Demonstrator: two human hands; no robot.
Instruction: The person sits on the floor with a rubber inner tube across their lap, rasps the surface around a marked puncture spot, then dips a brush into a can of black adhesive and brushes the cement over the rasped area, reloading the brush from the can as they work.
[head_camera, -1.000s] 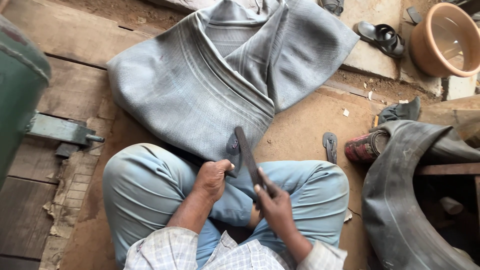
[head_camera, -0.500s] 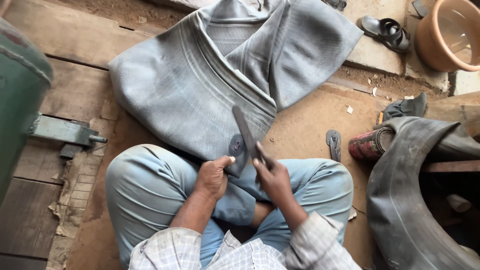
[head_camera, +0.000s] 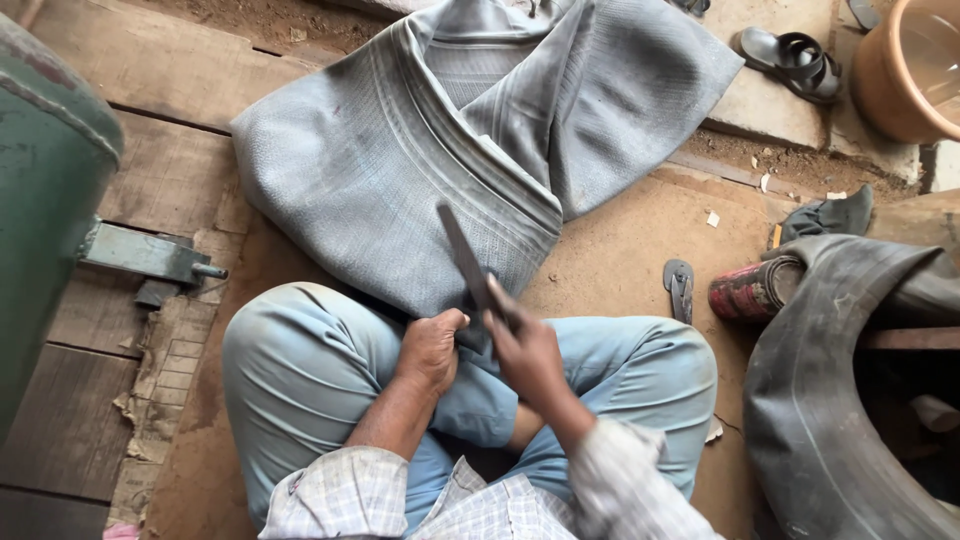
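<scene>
- Seen from the head camera, a person sits cross-legged on the floor (head_camera: 620, 250) in light blue trousers and a checked shirt.
- Both hands meet just above the lap, at the near edge of a large grey tube (head_camera: 430, 150) that lies folded and flat on the floor ahead of the knees.
- Left hand (head_camera: 432, 350) is clenched on the near edge of the tube, knuckles up.
- Right hand (head_camera: 528, 350) is clenched around the lower end of a long dark blade (head_camera: 462, 250); the blade slants up and to the left, lying over the tube.
- The two hands are just beside each other, nearly touching.
- At the right, a black tyre (head_camera: 830, 420) curves along the frame edge, with a red can (head_camera: 752, 290) lying on its side next to it.
- A small dark tool (head_camera: 679, 288) lies on the floor between the tube and the can.
- Far right top: a sandal (head_camera: 790, 55) and a clay-coloured tub (head_camera: 905, 70).
- At the left edge stands a green tank (head_camera: 45, 200).
</scene>
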